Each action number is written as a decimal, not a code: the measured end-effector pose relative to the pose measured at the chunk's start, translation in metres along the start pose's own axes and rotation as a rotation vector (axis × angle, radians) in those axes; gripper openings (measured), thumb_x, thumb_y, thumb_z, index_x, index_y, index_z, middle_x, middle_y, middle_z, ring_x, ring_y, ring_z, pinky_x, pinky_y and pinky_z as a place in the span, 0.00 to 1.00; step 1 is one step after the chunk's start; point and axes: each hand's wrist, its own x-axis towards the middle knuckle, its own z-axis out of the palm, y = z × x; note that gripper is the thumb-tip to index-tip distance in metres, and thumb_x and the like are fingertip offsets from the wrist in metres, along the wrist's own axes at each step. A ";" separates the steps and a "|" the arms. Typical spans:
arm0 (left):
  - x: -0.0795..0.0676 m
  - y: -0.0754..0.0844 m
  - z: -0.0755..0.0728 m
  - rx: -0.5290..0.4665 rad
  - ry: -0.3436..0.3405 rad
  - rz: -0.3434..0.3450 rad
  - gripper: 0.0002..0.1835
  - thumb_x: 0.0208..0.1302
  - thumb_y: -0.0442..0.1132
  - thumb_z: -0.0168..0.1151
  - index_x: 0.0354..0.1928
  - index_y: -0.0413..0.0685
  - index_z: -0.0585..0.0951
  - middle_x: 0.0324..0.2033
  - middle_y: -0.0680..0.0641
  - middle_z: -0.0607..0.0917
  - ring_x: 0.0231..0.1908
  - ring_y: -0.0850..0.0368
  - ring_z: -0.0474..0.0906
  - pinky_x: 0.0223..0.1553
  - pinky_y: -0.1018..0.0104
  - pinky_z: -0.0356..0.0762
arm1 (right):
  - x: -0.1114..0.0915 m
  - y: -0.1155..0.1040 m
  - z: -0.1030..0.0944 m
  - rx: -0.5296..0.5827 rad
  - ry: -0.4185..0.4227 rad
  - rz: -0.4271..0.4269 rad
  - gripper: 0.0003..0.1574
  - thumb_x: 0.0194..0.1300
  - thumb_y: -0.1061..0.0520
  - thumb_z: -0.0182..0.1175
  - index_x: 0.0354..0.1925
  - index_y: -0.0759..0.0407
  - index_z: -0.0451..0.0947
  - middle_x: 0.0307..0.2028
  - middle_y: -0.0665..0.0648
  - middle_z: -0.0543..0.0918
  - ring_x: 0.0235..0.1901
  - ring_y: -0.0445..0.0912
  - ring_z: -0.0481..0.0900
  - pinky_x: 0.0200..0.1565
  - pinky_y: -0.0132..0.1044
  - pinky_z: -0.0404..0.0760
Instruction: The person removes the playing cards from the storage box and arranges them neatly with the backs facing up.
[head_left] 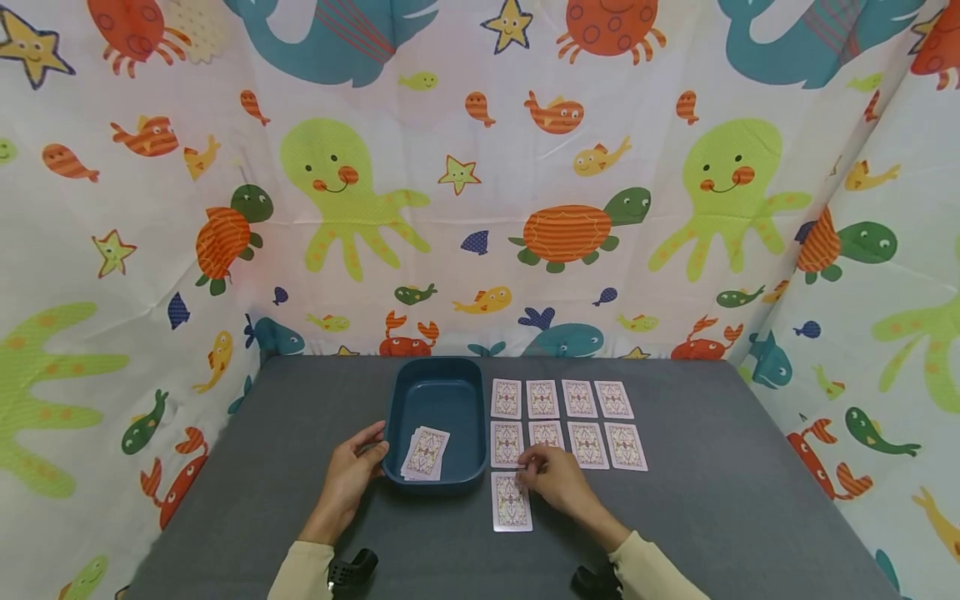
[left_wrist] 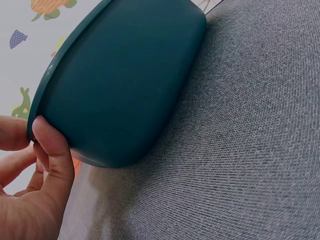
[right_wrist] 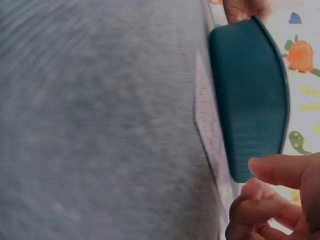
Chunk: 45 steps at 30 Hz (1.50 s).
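A dark teal tub sits on the grey table, with a small stack of playing cards inside, patterned backs up. My left hand pinches the tub's left rim between thumb and fingers, as the left wrist view of the tub also shows. Right of the tub, several face-down cards lie in two rows, with one single card below them at the left. Over the second row and the single card's top corner hovers my right hand, fingers loosely bent, holding nothing visible in the right wrist view.
The grey cloth-covered table extends on both sides of the tub and cards. A white curtain printed with sea animals hangs behind the table and at its sides. Dark straps are worn at both wrists.
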 end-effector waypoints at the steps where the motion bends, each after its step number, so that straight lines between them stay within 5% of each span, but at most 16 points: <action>1: 0.000 0.000 0.000 0.002 -0.001 0.000 0.24 0.70 0.35 0.56 0.67 0.45 0.72 0.60 0.38 0.74 0.48 0.51 0.74 0.37 0.68 0.78 | 0.000 -0.001 -0.001 0.003 0.011 0.002 0.06 0.57 0.62 0.68 0.35 0.59 0.82 0.23 0.50 0.78 0.22 0.40 0.72 0.23 0.31 0.70; 17: 0.001 0.000 0.000 -0.004 -0.007 0.000 0.24 0.70 0.35 0.56 0.67 0.45 0.72 0.59 0.39 0.74 0.45 0.52 0.76 0.37 0.67 0.78 | 0.008 -0.029 -0.030 0.144 0.094 0.015 0.06 0.60 0.62 0.65 0.38 0.60 0.83 0.31 0.53 0.84 0.30 0.45 0.81 0.26 0.32 0.79; 35: 0.013 0.006 -0.005 0.052 -0.031 -0.018 0.28 0.66 0.36 0.60 0.68 0.52 0.71 0.61 0.42 0.74 0.53 0.50 0.74 0.46 0.61 0.77 | 0.012 -0.041 -0.037 0.156 0.104 0.023 0.06 0.63 0.60 0.64 0.41 0.57 0.83 0.34 0.54 0.83 0.32 0.44 0.78 0.28 0.33 0.76; 45: 0.022 0.005 -0.006 0.040 -0.058 0.008 0.30 0.63 0.30 0.59 0.68 0.56 0.71 0.62 0.44 0.73 0.49 0.52 0.75 0.44 0.62 0.74 | 0.016 -0.054 -0.032 0.199 0.089 -0.021 0.06 0.64 0.61 0.63 0.40 0.57 0.83 0.35 0.55 0.83 0.30 0.43 0.79 0.28 0.32 0.77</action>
